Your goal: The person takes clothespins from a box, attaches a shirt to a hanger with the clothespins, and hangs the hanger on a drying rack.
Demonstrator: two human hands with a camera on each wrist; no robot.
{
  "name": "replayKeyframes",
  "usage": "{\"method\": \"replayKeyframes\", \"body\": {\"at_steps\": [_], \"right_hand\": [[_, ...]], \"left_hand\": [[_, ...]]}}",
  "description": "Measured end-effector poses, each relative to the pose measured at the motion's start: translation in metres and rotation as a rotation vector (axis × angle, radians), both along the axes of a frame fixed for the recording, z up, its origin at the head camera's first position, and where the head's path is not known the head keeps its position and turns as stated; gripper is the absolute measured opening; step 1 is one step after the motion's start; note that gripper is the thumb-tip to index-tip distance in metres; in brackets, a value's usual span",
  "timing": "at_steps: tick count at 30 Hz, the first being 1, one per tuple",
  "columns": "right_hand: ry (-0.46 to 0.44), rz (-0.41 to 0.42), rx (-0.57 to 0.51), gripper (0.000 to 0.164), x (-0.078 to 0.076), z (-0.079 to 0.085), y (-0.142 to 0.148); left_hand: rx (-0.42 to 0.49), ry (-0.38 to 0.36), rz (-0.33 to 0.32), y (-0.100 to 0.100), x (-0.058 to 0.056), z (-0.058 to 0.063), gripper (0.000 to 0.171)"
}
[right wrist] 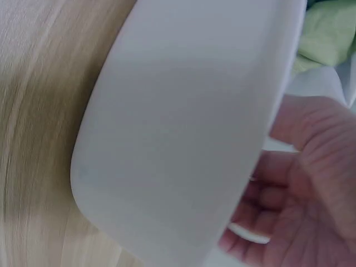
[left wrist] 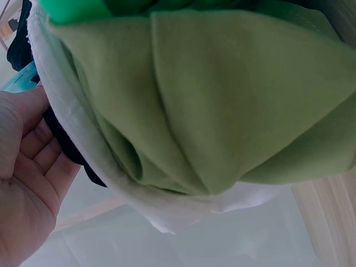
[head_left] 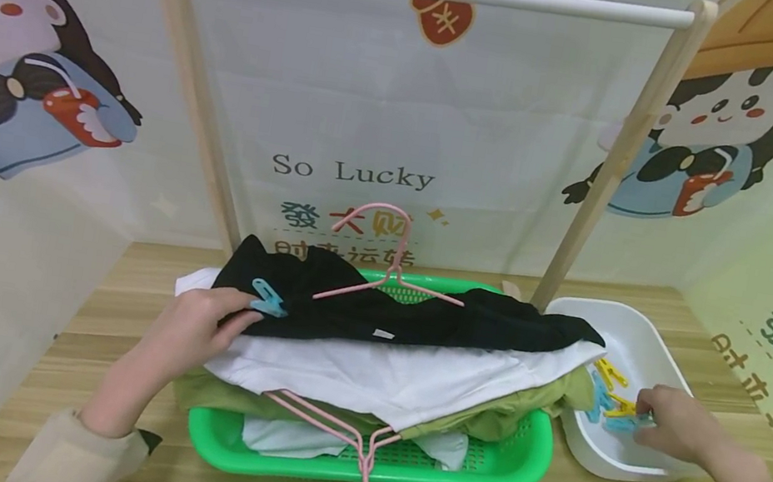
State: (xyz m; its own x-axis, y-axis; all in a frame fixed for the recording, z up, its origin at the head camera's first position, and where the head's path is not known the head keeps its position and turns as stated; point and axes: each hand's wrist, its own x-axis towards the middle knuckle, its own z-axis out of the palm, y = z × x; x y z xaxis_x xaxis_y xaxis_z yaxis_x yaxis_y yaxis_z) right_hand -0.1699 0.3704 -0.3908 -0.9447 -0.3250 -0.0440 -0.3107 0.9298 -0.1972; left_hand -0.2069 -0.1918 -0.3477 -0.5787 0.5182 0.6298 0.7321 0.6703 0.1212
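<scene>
Blue clip, left: small, light-blue plastic; pinched in the left hand point(head_left: 195, 320) at the black garment's left end; this is the blue clip point(head_left: 267, 298). Bite on cloth unclear.
Black garment point(head_left: 343, 323): dark fabric, small white label near middle; spread left to right above the green basket's point(head_left: 246, 459) far edge, over white cloth point(head_left: 336, 368); right end reaching the tray's left rim.
Tray point(head_left: 639, 469): white, rounded corners, toward the worktop's point(head_left: 120, 292) right edge; right hand point(head_left: 680, 422) dipped inside over its right rim.
Tray clips: yellow clips point(head_left: 621, 407) and blue clips point(head_left: 599, 399), loosely jumbled; right fingertips at a blue one, hold hidden.
</scene>
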Motion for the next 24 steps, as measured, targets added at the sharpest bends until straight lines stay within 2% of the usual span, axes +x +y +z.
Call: {"method": "replayKeyframes", "body": {"at_steps": [4,7,13,19,24], "right_hand": [[0.166,0.017,-0.077,0.020,0.001,0.001,-0.002],[0.251,0.025,-0.115,0.020,0.002,0.003,-0.003],[0.303,0.015,-0.145,0.019,0.002,0.011,-0.006],[0.411,0.007,-0.157,0.022,0.003,0.020,-0.009],[0.427,-0.003,-0.169,0.022,0.006,0.027,-0.014]], "left_hand": [[0.006,0.006,-0.004,-0.001,0.000,-0.001,0.014],[0.008,0.005,-0.005,0.000,0.000,-0.001,0.014],[0.010,0.002,-0.006,0.000,0.001,-0.001,0.014],[0.014,0.008,-0.008,-0.001,0.000,-0.002,0.013],[0.018,0.005,-0.007,-0.001,0.000,-0.003,0.013]]}}
